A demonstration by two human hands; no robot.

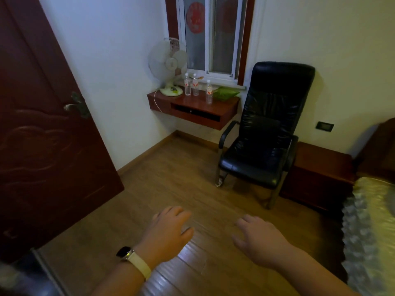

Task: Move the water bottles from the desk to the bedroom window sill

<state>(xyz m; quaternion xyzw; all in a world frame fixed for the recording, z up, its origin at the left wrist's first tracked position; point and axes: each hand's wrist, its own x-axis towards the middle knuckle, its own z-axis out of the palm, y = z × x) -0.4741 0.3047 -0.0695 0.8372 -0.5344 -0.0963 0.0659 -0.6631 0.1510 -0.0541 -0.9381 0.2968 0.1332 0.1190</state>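
Three clear water bottles with red labels stand upright on a small wall-mounted wooden desk (pixel 213 113) across the room: two side by side (pixel 187 85) (pixel 195 86) and one further right (pixel 209 92). Just behind them runs the window sill (pixel 226 82) under a white-framed window. My left hand (pixel 168 231), with a watch on its wrist, and my right hand (pixel 257 238) hover low over the floor, far from the desk. Both hold nothing, fingers loosely apart.
A white table fan (pixel 168 67) stands on the desk's left end and a green dish (pixel 226 93) on its right. A black leather armchair (pixel 263 133) sits beside the desk. A dark red door (pixel 40 124) stands at left; a bedside cabinet (pixel 318 174) and a bed (pixel 372 227) at right.
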